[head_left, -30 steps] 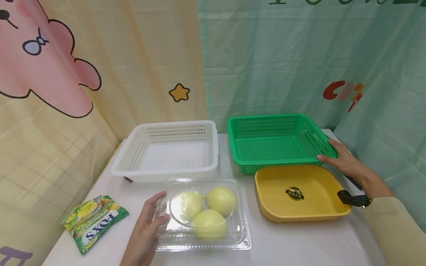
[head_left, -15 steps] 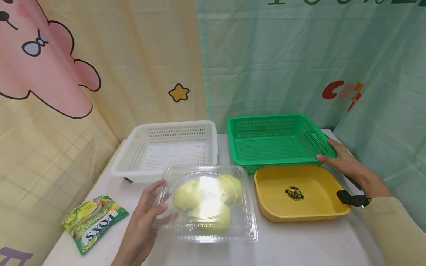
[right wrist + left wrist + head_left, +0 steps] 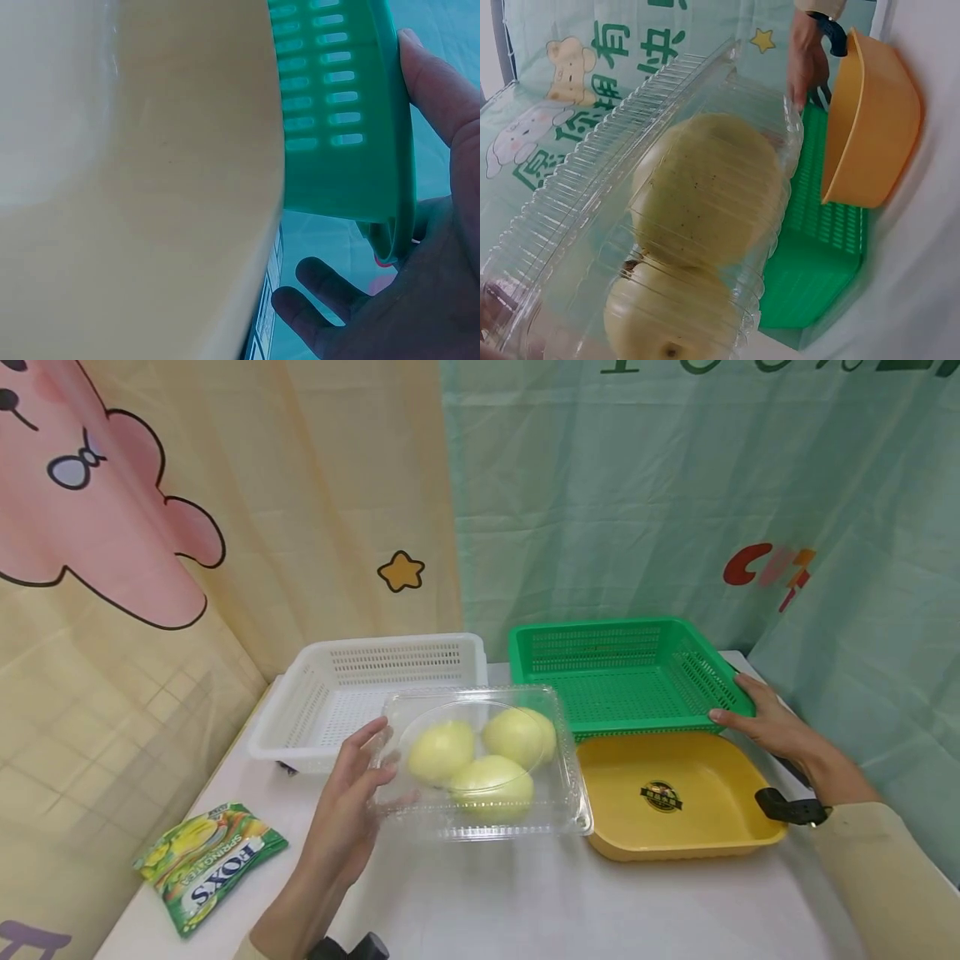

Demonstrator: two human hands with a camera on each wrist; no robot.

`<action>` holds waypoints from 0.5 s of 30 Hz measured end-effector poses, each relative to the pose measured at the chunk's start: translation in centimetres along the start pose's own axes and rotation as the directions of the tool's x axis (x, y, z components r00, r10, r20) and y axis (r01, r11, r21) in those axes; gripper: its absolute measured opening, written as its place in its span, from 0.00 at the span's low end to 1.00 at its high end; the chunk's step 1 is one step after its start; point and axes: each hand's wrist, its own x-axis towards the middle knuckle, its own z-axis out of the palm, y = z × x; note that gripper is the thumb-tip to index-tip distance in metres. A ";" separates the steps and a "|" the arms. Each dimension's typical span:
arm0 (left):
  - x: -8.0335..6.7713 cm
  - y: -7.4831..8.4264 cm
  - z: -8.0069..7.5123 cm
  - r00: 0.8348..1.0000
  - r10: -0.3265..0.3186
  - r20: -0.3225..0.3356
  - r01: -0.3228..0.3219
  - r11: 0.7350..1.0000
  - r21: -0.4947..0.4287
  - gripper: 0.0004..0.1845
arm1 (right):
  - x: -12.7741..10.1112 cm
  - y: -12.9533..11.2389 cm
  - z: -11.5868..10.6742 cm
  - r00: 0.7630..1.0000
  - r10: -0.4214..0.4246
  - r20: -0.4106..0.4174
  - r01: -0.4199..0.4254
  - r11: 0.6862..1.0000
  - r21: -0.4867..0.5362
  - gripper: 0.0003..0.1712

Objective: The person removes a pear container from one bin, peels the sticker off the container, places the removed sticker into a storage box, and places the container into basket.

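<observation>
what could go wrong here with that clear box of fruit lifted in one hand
The clear clamshell box is held off the table by the left hand at one end only, so its far end could sag and the three yellow-green fruits roll toward it. The thin plastic may flex and the lid pop. The box hangs close over the yellow tray rim and could clip it. The right hand only steadies the green basket.

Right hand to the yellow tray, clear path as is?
Probably yes. The right hand rests on the green basket rim, right beside the yellow tray, with nothing between them.
</observation>
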 end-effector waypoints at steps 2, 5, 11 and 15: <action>0.8 0.1 0.4 1.000 -0.003 -0.012 0.003 1.000 0.002 0.30 | 0.0 0.0 0.0 1.000 0.001 0.003 -0.001 1.000 0.000 0.56; 1.9 0.0 1.0 1.000 -0.008 -0.027 0.008 1.000 0.002 0.29 | 0.0 0.0 0.0 1.000 -0.002 0.005 0.002 1.000 0.000 0.56; 3.7 -0.3 2.3 0.999 -0.021 -0.035 0.020 0.999 -0.044 0.29 | 0.0 -0.1 0.0 1.000 -0.013 0.004 0.013 1.000 -0.005 0.56; 4.8 -0.6 3.2 0.999 -0.021 -0.033 0.019 0.998 -0.067 0.28 | 0.0 0.0 0.0 1.000 -0.012 0.005 0.012 1.000 -0.012 0.56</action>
